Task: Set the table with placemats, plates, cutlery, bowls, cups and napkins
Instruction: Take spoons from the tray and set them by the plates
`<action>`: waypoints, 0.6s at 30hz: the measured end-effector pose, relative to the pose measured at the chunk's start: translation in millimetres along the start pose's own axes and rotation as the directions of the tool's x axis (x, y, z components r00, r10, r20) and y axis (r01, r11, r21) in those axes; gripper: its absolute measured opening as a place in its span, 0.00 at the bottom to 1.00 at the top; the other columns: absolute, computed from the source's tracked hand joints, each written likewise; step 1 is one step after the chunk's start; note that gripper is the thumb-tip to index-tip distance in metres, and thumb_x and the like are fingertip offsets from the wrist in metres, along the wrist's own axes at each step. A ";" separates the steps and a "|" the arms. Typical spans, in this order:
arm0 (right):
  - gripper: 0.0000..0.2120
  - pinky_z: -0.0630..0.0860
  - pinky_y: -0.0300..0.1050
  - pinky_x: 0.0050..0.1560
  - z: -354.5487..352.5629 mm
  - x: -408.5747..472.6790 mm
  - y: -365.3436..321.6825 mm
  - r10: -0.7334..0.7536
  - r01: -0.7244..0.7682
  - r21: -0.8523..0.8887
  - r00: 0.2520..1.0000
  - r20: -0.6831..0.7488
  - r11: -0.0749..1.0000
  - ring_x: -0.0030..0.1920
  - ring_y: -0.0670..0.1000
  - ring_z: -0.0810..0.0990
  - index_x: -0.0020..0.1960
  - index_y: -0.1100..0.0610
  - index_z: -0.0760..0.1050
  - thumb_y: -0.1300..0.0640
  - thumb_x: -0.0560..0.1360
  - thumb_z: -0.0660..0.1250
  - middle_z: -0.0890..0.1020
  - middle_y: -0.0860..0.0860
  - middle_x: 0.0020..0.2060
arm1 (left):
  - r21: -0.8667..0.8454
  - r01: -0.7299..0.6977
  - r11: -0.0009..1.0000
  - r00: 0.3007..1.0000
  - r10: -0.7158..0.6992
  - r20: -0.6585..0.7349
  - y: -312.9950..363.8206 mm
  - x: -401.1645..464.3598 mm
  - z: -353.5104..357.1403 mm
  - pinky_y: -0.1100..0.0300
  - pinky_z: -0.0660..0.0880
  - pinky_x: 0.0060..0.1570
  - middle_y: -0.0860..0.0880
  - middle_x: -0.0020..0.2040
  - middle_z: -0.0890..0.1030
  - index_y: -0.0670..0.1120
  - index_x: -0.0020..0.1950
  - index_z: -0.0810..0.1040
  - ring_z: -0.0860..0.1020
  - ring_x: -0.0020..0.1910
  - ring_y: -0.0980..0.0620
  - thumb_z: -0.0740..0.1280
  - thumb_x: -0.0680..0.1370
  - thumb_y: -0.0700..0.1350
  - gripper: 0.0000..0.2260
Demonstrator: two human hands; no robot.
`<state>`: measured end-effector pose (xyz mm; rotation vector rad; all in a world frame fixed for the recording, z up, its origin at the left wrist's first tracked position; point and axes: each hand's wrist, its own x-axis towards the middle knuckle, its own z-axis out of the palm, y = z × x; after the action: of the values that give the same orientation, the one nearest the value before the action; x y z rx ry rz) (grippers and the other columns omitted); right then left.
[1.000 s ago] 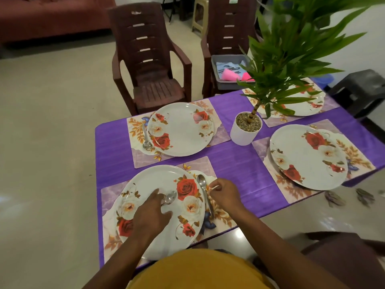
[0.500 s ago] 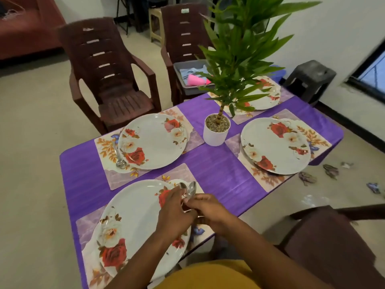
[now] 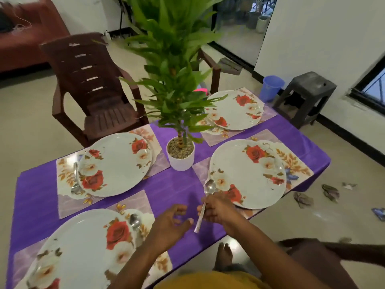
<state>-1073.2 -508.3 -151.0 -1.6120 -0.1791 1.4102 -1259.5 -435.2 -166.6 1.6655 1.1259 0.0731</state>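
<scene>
Purple cloth (image 3: pixel 170 190) covers the table, with four floral placemats and four rose-print plates on it. Your right hand (image 3: pixel 218 208) pinches a steel spoon (image 3: pixel 205 202) by its handle, fingers curled round it; the bowl of the spoon points away from you and sits over the near-left rim of the right-hand plate (image 3: pixel 248 174), handle end hanging over bare cloth. You can't tell if the bowl touches the plate. Your left hand (image 3: pixel 170 225) hovers just beside the right, palm up-ish, fingers loosely spread and holding nothing.

Nearest plate (image 3: pixel 79 247) lies on its placemat (image 3: pixel 133 202) at your left, with a second spoon (image 3: pixel 135 221) lying at its right rim, bowl up. Far-left plate (image 3: pixel 115 163) has a third spoon (image 3: pixel 75 180) along its left edge on the mat. Far-right plate (image 3: pixel 233 109) sits on its mat, partly behind leaves.

White pot with a green plant (image 3: pixel 180 155) stands mid-table between the plates. Brown plastic chair (image 3: pixel 93 90) stands beyond the table, a dark stool (image 3: pixel 306 94) and blue bucket (image 3: pixel 270 87) off to the right on the floor.
</scene>
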 end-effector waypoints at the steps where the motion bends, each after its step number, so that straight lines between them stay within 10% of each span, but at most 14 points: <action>1: 0.07 0.83 0.48 0.41 -17.4 4.2 -7.5 0.001 -0.001 -0.016 1.000 -0.009 1.000 0.40 0.56 0.86 0.54 0.62 0.78 0.62 0.82 0.62 0.87 0.59 0.41 | 0.015 -0.007 1.000 1.000 0.007 0.000 9.8 6.3 9.7 0.62 0.80 0.56 0.58 0.59 0.82 0.57 0.62 0.78 0.82 0.54 0.60 0.76 0.78 0.50 0.14; 12: 0.06 0.85 0.57 0.50 -117.1 46.1 -41.1 -0.056 0.050 -0.065 0.995 -0.082 0.997 0.38 0.57 0.84 0.46 0.62 0.84 0.62 0.78 0.69 0.85 0.59 0.38 | 0.113 -0.050 0.992 0.998 0.044 0.053 77.6 58.0 67.0 0.67 0.78 0.52 0.63 0.58 0.81 0.64 0.58 0.78 0.81 0.56 0.58 0.72 0.80 0.50 0.10; 18: 0.06 0.80 0.44 0.37 -121.9 39.8 -42.0 -0.053 0.047 -0.038 0.981 -0.186 0.998 0.34 0.51 0.84 0.47 0.63 0.85 0.60 0.78 0.72 0.86 0.58 0.38 | 0.166 -0.140 0.976 0.988 0.126 0.091 89.6 78.2 69.9 0.72 0.75 0.49 0.63 0.59 0.81 0.65 0.57 0.78 0.80 0.54 0.61 0.72 0.80 0.50 0.10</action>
<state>-940.0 -526.3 -163.1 -1.7448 -0.1326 1.2152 -1121.7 -429.4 -162.9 1.8805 0.9817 -0.0055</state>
